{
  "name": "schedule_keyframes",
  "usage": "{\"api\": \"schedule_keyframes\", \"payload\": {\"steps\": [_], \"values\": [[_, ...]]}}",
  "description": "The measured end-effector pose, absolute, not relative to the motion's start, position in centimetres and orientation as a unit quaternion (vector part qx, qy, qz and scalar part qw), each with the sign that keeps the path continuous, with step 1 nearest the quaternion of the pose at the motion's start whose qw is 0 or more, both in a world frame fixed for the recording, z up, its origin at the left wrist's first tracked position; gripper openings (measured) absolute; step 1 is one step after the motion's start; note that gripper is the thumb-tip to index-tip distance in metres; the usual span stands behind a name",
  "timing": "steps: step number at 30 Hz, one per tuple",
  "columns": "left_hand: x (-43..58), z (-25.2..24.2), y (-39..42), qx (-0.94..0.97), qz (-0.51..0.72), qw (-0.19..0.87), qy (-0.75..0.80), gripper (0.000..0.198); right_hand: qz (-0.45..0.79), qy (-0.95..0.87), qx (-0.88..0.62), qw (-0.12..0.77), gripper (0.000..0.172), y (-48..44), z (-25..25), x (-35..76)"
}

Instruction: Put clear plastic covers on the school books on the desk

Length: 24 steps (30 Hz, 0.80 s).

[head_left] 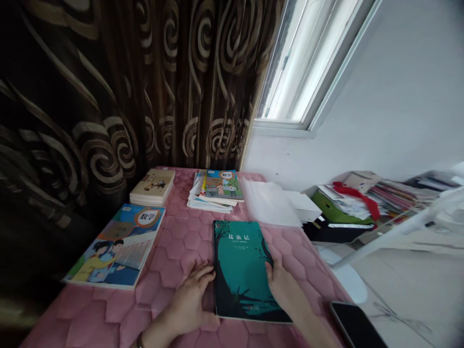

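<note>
Two bare hands at the long sides of a teal rectangular book with black plant silhouettes (241, 278).

The book lies flat on pink hexagon-quilted fabric (181, 241), toward 6 o'clock in the view. At its 9 o'clock edge, the left hand (194, 295) is spread, fingertips against the edge, thumb near the lower corner. At its 3 o'clock edge, the right hand (286, 287) rests its thumb on the cover; its other fingers are hidden, so I cannot tell whether they pinch the book. Around the book: a blue illustrated paper textbook (119, 246) past 9 o'clock, stacked tan booklets (152, 187) at 10, a blue-topped paper pile (224, 187) near 12, translucent plastic sheets (270, 203) at 1, a black rectangular phone (357, 324) at 4.
</note>
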<state>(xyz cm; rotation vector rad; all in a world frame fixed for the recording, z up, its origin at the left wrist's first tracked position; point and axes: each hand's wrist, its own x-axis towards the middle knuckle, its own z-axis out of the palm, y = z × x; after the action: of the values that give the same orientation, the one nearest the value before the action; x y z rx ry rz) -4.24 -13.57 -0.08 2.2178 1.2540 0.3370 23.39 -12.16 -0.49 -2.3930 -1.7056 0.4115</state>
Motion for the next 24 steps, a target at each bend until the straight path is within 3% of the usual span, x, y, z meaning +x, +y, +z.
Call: {"api": "schedule_keyframes", "payload": {"steps": [8,14,21,24], "values": [[-2.9,0.2,-14.2,0.851,0.115,0.222,0.461,0.077,0.089,-0.573,-0.811,0.076,0.051,-12.5,-1.7,24.1],[-2.3,-1.1,-14.4,0.87,0.082,0.157,0.46,0.076,0.015,-0.611,-0.776,0.156,0.038,-12.2,-2.7,25.0],[-2.4,-1.6,-14.5,0.877,0.089,0.132,0.453,0.077,0.149,-0.579,-0.761,0.252,0.032,-10.9,-2.7,27.0],[-2.5,-1.7,-14.4,0.875,0.087,0.139,0.456,0.077,0.208,-0.574,-0.752,0.247,0.031,-10.0,-2.2,27.5]]}}
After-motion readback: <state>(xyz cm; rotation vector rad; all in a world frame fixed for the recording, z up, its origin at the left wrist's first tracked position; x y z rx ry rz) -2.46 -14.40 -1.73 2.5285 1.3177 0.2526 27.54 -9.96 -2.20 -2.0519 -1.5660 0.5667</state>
